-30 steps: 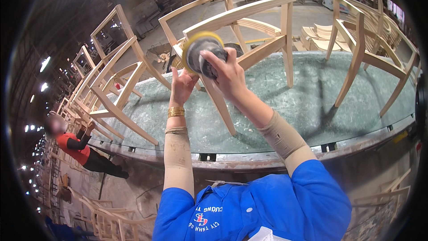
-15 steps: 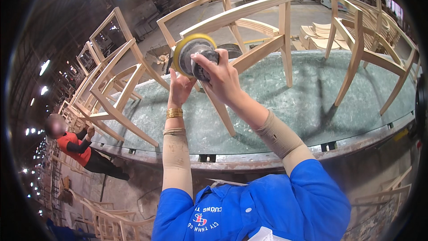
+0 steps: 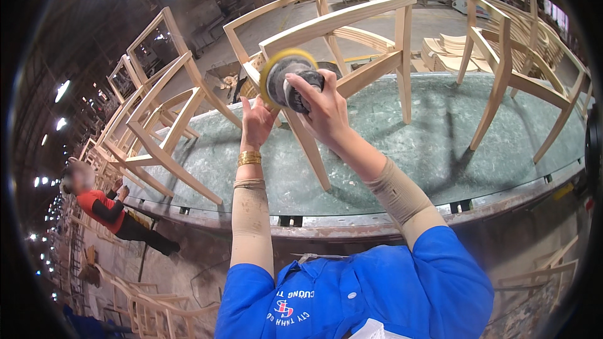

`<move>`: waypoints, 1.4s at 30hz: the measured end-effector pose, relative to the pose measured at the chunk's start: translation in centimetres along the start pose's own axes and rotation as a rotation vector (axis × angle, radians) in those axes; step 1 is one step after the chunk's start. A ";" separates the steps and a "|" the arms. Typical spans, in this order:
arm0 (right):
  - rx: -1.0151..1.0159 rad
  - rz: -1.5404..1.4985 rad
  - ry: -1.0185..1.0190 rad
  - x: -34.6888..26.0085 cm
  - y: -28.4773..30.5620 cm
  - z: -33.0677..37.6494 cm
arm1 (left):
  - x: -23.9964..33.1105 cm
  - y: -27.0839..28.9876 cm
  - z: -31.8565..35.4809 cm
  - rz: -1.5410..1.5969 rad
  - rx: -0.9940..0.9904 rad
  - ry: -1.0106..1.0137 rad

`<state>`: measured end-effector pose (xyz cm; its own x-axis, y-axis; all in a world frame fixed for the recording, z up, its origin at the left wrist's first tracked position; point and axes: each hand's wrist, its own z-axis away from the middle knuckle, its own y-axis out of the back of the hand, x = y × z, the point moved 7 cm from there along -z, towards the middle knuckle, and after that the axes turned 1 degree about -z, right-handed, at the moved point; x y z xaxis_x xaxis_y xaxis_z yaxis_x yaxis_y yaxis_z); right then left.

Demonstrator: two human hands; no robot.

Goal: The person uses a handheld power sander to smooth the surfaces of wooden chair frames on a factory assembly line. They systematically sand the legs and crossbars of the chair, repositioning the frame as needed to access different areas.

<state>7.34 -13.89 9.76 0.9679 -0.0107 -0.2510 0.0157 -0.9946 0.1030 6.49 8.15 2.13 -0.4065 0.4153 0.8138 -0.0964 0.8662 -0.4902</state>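
An unfinished pale wooden chair frame point(image 3: 352, 31) stands on the green-topped bench point(image 3: 389, 150). My right hand point(image 3: 320, 107) grips a round sander point(image 3: 286, 78) with a yellow-rimmed disc, pressed against the chair's front corner. My left hand point(image 3: 257, 122) holds the chair's front leg point(image 3: 308, 144) just under the sander, fingers around the wood. A gold bangle and beige sleeves cover my forearms.
More bare chair frames stand on the bench at left point(image 3: 163, 125) and right point(image 3: 509, 63). Stacked wooden parts point(image 3: 452, 50) lie beyond. A person in a red top point(image 3: 103, 210) is on the floor at lower left. Chair frames point(image 3: 144, 314) lie below the bench.
The sander and both hands have shifted slightly along the chair's front corner; the disc now faces more to the left. The person in red has stayed put.
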 end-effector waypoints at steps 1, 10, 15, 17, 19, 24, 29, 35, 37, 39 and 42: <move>0.013 0.017 0.016 -0.4 -0.4 -0.7 | 0.5 0.3 0.2 -0.016 -0.016 0.001; -0.058 -0.004 0.035 -1.3 -2.1 -0.7 | 1.5 -0.3 0.8 -0.132 0.018 -0.020; -0.074 -0.043 0.004 -2.2 -2.2 -1.4 | 2.6 0.4 1.2 -0.141 -0.026 -0.020; -0.073 -0.030 0.001 -1.6 -2.1 -1.2 | 2.1 0.0 0.9 -0.126 0.005 -0.012; -0.080 -0.022 0.001 -1.3 -2.0 -0.5 | 1.7 -0.2 0.8 -0.115 0.022 -0.008; -0.052 -0.046 -0.019 -2.0 -2.0 -2.0 | 2.1 0.6 1.0 -0.094 -0.088 0.003; -0.065 -0.025 -0.002 -1.4 -1.7 -0.4 | 1.3 0.6 0.7 -0.069 -0.001 0.017; -0.026 -0.029 -0.008 -1.9 -1.9 -2.1 | 1.9 0.5 0.7 -0.069 -0.042 -0.003; -0.033 -0.017 -0.011 -1.5 -1.7 -1.7 | 1.5 0.4 0.5 -0.052 -0.008 0.000; -0.097 -0.005 -0.046 -0.6 -1.7 -0.1 | 1.1 -0.1 0.1 -0.041 -0.005 0.007; -0.139 -0.053 -0.078 -1.3 -1.3 1.5 | 1.8 1.6 1.0 -0.050 -0.001 0.006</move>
<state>5.66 -12.70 8.51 0.9423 0.0281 -0.3335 0.1063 -0.9700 0.2185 4.74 9.98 2.54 -0.3962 0.3730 0.8390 -0.1158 0.8861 -0.4487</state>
